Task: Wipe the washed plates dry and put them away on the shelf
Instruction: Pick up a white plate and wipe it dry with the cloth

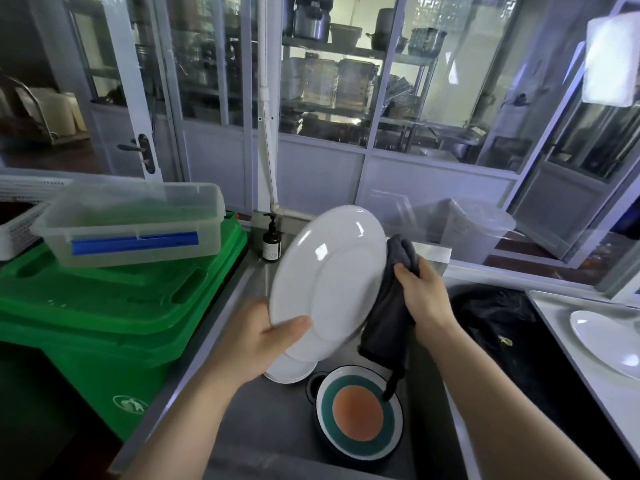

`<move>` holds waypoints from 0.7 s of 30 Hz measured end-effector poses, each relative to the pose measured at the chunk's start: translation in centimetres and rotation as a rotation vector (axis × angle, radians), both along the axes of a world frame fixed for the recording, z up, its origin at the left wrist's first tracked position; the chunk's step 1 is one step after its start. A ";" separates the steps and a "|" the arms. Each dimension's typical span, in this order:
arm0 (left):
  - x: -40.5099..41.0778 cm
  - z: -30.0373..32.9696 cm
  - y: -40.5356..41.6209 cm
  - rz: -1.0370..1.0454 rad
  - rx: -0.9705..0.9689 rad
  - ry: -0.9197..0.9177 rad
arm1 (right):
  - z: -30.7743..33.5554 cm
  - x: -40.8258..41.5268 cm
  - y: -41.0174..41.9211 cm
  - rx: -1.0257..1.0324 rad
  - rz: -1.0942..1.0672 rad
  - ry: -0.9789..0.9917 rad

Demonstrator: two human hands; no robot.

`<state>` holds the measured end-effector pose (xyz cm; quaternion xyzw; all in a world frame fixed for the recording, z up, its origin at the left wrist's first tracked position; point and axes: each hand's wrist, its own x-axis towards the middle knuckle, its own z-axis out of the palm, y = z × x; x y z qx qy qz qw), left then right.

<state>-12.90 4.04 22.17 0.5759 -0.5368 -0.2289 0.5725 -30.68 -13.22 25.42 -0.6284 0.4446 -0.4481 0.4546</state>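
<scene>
drying a white plate over the sink

my left hand (266,337) grips the lower edge of a big white plate (329,282), thumb curled over the rim facing me, the other fingers hidden behind it. i hold the plate tilted up on edge above the sink (277,420).

my right hand (424,294) is closed round a dark grey cloth (389,313), bunched against the plate's right rim. one end of the cloth pokes up above my fingers, the rest hangs down, and its tip dangles over a plate with an orange centre and a green ring (360,412) lying flat in the bottom of the sink.

just behind that, partly hidden by my left hand and the plate i hold, sits a small stack of white plates (291,370) in the sink.

another white plate (606,337) lies on the counter at the far right. a brown pump bottle (271,240) stands at the back of the sink. left of the sink is a green bin (104,317) with a clear plastic box (135,223) on its lid.
</scene>
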 end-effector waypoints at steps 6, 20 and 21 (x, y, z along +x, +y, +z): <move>-1.2 1.3 -0.1 0.025 0.135 -0.351 | 2.9 0.1 1.4 -0.228 0.117 0.000; -2.6 -0.5 -0.7 -0.041 0.056 0.001 | 2.6 2.7 9.1 -0.931 0.209 0.358; -2.7 -0.4 -0.6 -0.064 0.059 0.021 | 2.8 2.7 8.2 -0.887 0.186 0.341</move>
